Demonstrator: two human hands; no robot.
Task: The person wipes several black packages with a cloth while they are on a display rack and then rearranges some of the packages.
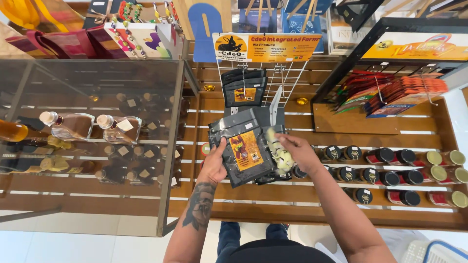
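Observation:
My left hand [214, 168] grips a stack of black pouches [246, 153] with orange labels by its left edge, holding it over the wooden slatted shelf [292, 199]. My right hand [298, 152] holds the stack's right side, fingers on a pouch with a clear window showing pale contents [279, 152]. More of the same black pouches [243, 87] hang on a white wire rack [282, 83] just behind the stack. Some of the rack's hooks are bare on the right.
Rows of small jars [390, 168] with black, red and gold lids stand to the right. A glass case [97, 141] with bottles fills the left. Red and orange packets [395, 90] hang on a black stand at the back right.

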